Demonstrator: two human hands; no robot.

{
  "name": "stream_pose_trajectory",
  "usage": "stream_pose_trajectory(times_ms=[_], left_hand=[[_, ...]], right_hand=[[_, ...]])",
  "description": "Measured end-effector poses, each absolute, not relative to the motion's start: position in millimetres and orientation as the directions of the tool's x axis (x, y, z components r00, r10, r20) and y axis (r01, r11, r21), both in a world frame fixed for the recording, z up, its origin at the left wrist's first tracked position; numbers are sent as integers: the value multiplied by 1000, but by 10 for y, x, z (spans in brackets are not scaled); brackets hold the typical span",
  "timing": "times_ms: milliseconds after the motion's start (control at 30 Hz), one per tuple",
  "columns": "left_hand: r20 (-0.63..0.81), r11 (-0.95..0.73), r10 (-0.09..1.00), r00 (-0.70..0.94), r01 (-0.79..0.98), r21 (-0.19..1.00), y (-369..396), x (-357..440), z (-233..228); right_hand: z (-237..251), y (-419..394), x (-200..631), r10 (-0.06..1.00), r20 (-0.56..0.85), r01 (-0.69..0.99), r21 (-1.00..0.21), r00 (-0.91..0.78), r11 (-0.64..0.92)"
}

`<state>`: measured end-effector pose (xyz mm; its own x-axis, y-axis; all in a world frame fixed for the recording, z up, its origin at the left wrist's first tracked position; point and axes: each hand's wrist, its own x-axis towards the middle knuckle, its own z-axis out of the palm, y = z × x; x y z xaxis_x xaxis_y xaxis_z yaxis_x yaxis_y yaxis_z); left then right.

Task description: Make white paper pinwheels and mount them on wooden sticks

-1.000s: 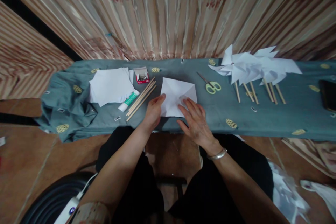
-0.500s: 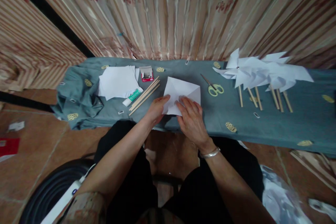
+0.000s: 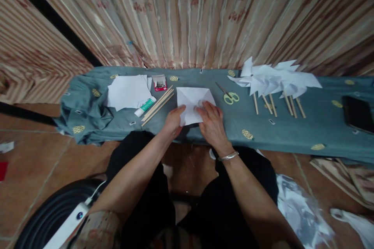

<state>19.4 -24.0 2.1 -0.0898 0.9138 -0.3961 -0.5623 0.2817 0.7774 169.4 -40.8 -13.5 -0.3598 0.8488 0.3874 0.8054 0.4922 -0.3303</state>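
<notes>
Looking down past my forearms, I find both hands resting on one creased white paper square [image 3: 193, 103] at the near edge of the tabletop [image 3: 292, 132], about midway along it. My left hand [image 3: 173, 121] lies palm down on the sheet's near left corner, thumb on top; whether the fingers pinch the edge I cannot tell. My right hand [image 3: 212, 123] presses flat with fingers spread on the near right part, covering that corner; no closed grip shows. A bracelet [image 3: 228, 156] circles the right wrist.

Left of the sheet lies a bundle of wooden sticks [image 3: 157, 105], count unclear since they overlap, then one glue tube [image 3: 145, 106] and a stack of white paper [image 3: 128, 91]. One small red box [image 3: 159, 83] sits by the far edge, contents too small to identify. Right of the sheet lies one pair of scissors [image 3: 229, 95]. Farther right, overlapping paper pinwheels [image 3: 273, 79] show about six sticks. One dark phone [image 3: 358, 114] lies near the right end.
</notes>
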Motion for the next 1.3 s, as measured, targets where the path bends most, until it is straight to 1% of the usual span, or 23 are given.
stream_pose_trajectory(times_ms=[100, 167, 300, 367, 433, 467, 567, 600, 667, 733, 800, 867, 900, 967, 1000, 1033, 1100, 1133, 1200, 1300], left_hand=[[-390, 299, 920, -47, -561, 772, -289, 185, -8], [-373, 287, 926, -54, -542, 790, -310, 168, -25], [-301, 176, 934, -193, -485, 857, -296, 92, -27], [-262, 126, 934, -243, -463, 877, -270, 32, -6], [-210, 80, 936, -284, -408, 909, -248, -33, 21], [-177, 59, 937, -301, -365, 929, -242, -64, 32], [-86, 8, 945, -315, -242, 970, -242, -141, 45], [-64, -5, 948, -311, -215, 976, -246, -160, 42], [-25, -29, 952, -306, -171, 985, -252, -190, 35], [9, -53, 954, -300, -141, 989, -253, -208, 36], [26, -73, 957, -290, -151, 986, -252, -212, 50], [0, -64, 959, -283, -218, 974, -252, -202, 78], [-33, -44, 959, -281, -266, 963, -251, -193, 97], [-113, 5, 956, -270, -369, 929, -238, -171, 154], [-144, 23, 954, -263, -415, 910, -224, -158, 195], [-164, 35, 954, -252, -450, 892, -201, -145, 245], [-163, 32, 960, -229, -488, 873, -130, -112, 366], [-147, 26, 966, -212, -488, 872, -84, -92, 430], [-116, 7, 974, -196, -482, 876, 14, -46, 536], [-71, -30, 978, -194, -474, 880, 131, 13, 557]], right_hand=[[-104, -379, 1702, 846, 396, 798, -343, -356, 496], [-44, -380, 1688, 842, 393, 793, -339, -370, 507], [113, -399, 1705, 838, 379, 790, -329, -392, 518], [148, -366, 1787, 846, 384, 804, -326, -369, 498], [113, -277, 1927, 867, 402, 841, -322, -294, 435], [68, -212, 2009, 878, 422, 864, -329, -226, 381], [-138, 25, 2243, 892, 452, 919, -356, 10, 171], [-208, 103, 2300, 897, 440, 930, -350, 52, 117], [-309, 231, 2368, 915, 403, 948, -300, 26, 105], [-337, 306, 2390, 920, 392, 955, -279, 15, 104], [-296, 323, 2393, 923, 384, 959, -269, 20, 91], [-211, 291, 2399, 938, 345, 969, -243, 41, 47], [-161, 260, 2406, 949, 310, 975, -222, 55, 16], [-63, 174, 2425, 982, 168, 990, -121, 85, -65], [-21, 123, 2433, 990, 113, 993, -87, 83, -74], [14, 67, 2438, 994, 82, 996, -68, 65, -59], [62, -46, 2431, 997, 68, 998, -59, 22, -18], [77, -99, 2420, 998, 64, 998, -66, -3, 7], [88, -189, 2387, 999, 51, 998, -61, -6, 9], [73, -291, 2336, 998, 39, 995, -76, -58, 61]])
